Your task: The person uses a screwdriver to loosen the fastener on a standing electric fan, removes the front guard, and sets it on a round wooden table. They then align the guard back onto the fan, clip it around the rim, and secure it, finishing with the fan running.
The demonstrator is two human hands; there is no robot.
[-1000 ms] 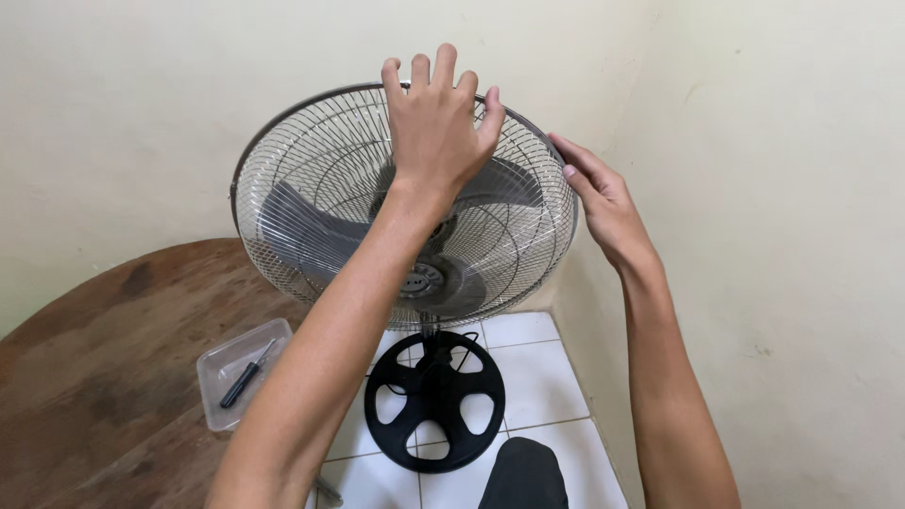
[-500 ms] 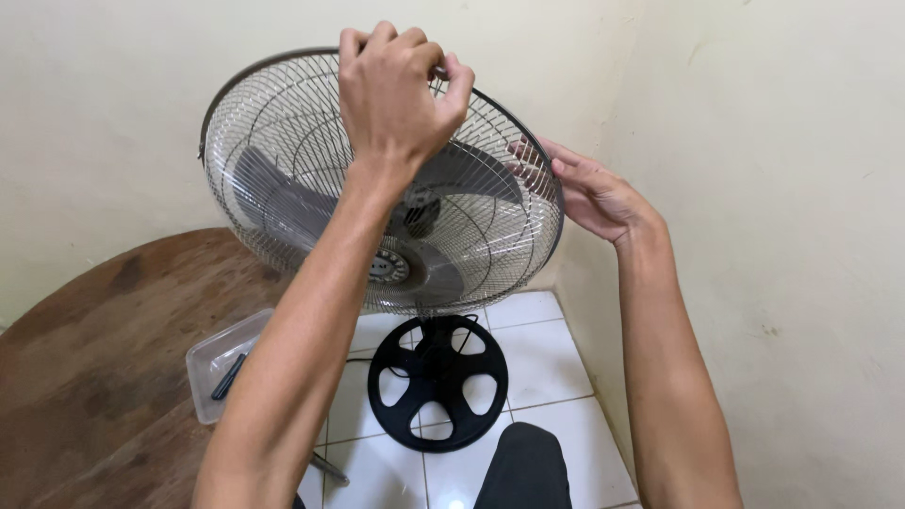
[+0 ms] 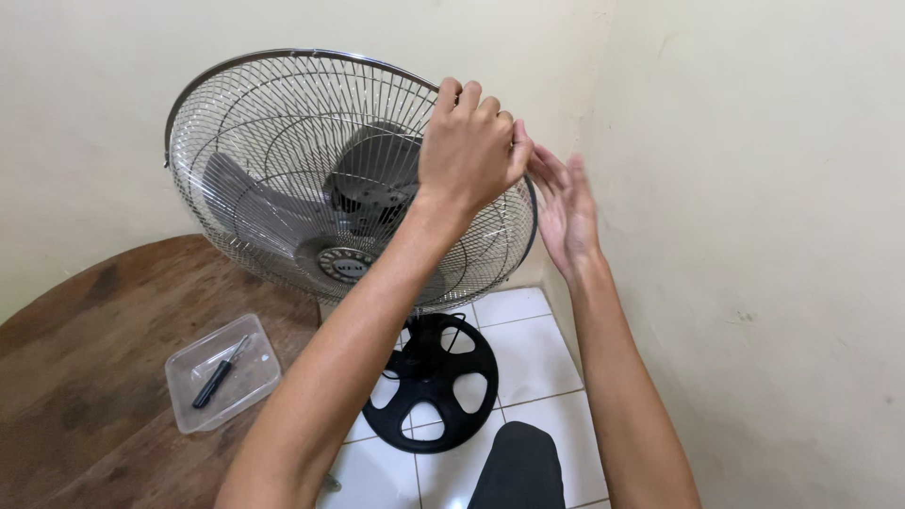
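My left hand [image 3: 467, 155] feels the fan cage [image 3: 283, 141]. It is thin shiny metal wire, smooth and silvery. The fan blades [image 3: 240, 203] inside look like grey plastic, a bit dull. The round base [image 3: 434, 386] is black plastic and not shiny. The floor tiles [image 3: 523, 349] are white and glossy. The bench [image 3: 85, 377] is brown wood with a worn, dull top. On it sits a tray [image 3: 222, 372] of clear, smooth plastic. The wall [image 3: 754, 236] is plain, dull paint.
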